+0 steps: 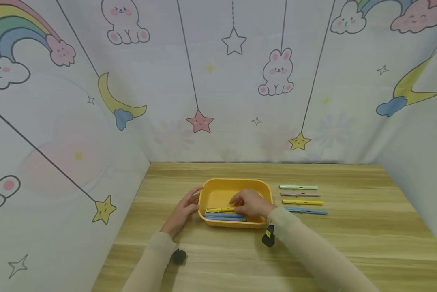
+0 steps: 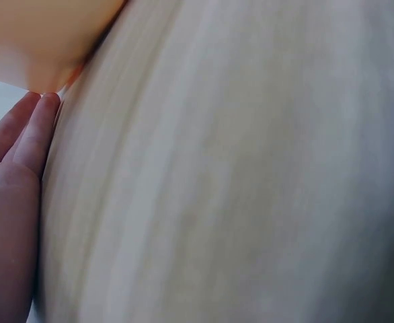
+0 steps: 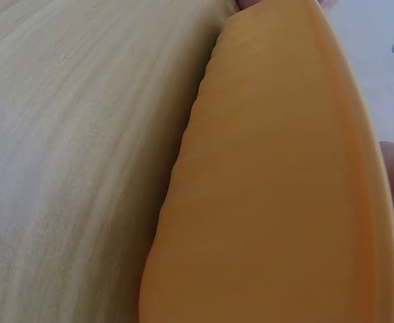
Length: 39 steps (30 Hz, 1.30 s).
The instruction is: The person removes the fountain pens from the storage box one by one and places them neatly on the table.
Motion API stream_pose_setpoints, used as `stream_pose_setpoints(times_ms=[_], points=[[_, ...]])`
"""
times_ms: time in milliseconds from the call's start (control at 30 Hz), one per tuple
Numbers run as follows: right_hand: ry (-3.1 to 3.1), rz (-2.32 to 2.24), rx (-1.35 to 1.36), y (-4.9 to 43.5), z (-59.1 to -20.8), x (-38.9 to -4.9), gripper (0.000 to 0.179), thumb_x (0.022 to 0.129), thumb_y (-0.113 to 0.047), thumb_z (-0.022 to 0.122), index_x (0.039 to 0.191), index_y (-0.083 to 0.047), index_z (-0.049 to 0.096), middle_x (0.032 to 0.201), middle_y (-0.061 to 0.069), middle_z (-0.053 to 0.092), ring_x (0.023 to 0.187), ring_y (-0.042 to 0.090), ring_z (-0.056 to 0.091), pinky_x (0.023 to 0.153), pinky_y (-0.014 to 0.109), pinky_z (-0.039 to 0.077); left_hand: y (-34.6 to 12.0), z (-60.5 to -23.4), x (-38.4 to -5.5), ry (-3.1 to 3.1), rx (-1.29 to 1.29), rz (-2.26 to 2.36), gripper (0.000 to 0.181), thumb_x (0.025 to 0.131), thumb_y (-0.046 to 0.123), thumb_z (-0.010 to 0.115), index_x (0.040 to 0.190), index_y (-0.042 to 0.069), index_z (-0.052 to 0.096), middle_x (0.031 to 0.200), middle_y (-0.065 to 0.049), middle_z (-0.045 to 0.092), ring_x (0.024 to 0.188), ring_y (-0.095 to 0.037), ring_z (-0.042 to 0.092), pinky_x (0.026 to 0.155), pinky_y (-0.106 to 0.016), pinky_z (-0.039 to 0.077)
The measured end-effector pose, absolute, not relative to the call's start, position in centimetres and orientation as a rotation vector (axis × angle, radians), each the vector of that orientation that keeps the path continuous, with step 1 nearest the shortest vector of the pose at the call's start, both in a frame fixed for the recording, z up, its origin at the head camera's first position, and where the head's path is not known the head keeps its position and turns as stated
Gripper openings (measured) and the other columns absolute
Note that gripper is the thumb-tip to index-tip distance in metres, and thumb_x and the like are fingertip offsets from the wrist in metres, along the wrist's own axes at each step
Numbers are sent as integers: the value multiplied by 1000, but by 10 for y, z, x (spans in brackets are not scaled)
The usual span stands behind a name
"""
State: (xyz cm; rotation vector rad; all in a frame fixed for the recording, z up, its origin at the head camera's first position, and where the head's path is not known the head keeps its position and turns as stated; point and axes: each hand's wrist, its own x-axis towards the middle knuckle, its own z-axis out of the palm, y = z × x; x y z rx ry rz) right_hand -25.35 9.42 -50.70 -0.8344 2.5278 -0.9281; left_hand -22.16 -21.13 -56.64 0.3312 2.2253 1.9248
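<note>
A yellow plastic tray (image 1: 218, 187) with rounded corners sits on the table, and pens lie along its near side. Among them are a yellow pen (image 1: 218, 210) and blue pens (image 1: 225, 218) with wire clips. My left hand (image 1: 183, 209) rests its fairly straight fingers against the tray's left end; in the left wrist view the fingertips (image 2: 49, 101) meet the tray's wall. My right hand (image 1: 253, 202) reaches over the near right rim into the tray, fingers bent beside the yellow pen's right end. I cannot tell whether it pinches a pen. The tray's outer wall (image 3: 271, 168) fills much of the right wrist view.
Right of the tray, a pale green pen (image 1: 298, 187), a mauve pen (image 1: 300, 194), a yellow pen (image 1: 302, 202) and a blue pen (image 1: 307, 211) lie in roughly parallel rows. Printed curtains (image 1: 240, 93) enclose the wooden table (image 1: 218, 259) at the back and sides.
</note>
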Motion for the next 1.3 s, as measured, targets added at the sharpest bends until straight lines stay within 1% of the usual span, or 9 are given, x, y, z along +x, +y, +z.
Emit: stream_pose_setpoints(times_ms=[167,333,533,667,867,1000,1133,1300], points=[[2543,-927,-850,91,-509,-252,25,93,-5,77,118,-6,79,111,8,79,100,24,74,89,43,60,-211,-567,-221,2216,323,1933,58,103,14,58,157,33,46,161,-11,48,145,-34,50,118,-55,36],[2544,-927,-853,87,-514,-251,25,94,-5,77,118,-7,80,113,7,79,103,26,74,89,43,60,-211,-567,-221,2218,310,1929,58,103,15,58,157,35,46,160,-10,49,144,-33,51,115,-52,40],[2523,-946,-856,84,-517,-250,26,93,-5,78,119,-8,79,114,7,78,103,25,73,89,42,60,-211,-568,-220,2217,322,1930,59,104,14,57,158,32,45,160,-12,48,145,-35,50,115,-51,39],[2503,-960,-853,83,-516,-248,27,91,-3,80,117,-6,79,111,8,78,101,26,73,88,43,60,-210,-568,-220,2229,316,1918,58,104,15,58,158,32,45,160,-12,49,145,-35,49,115,-51,39],[2496,-949,-829,79,-513,-247,27,90,0,79,117,-5,79,109,8,78,101,25,73,89,42,60,-210,-569,-221,2251,345,1918,60,103,14,57,160,28,44,160,-15,49,143,-35,51,112,-45,42],[2506,-908,-850,79,-512,-247,26,91,-1,79,117,-3,79,110,10,78,101,25,73,89,42,60,-210,-570,-222,2248,341,1921,60,103,13,57,159,29,44,160,-13,49,143,-33,51,111,-42,43],[2521,-875,-893,79,-512,-248,26,91,-2,78,117,-1,78,111,12,78,101,26,73,89,42,60,-210,-570,-223,2241,336,1920,59,103,13,58,159,30,44,160,-12,49,145,-31,49,113,-42,42],[2535,-830,-936,79,-513,-251,26,93,-3,77,119,-2,78,112,11,77,103,25,72,91,44,59,-211,-568,-223,2236,339,1922,59,104,14,57,159,31,44,160,-11,49,145,-31,50,114,-46,41]])
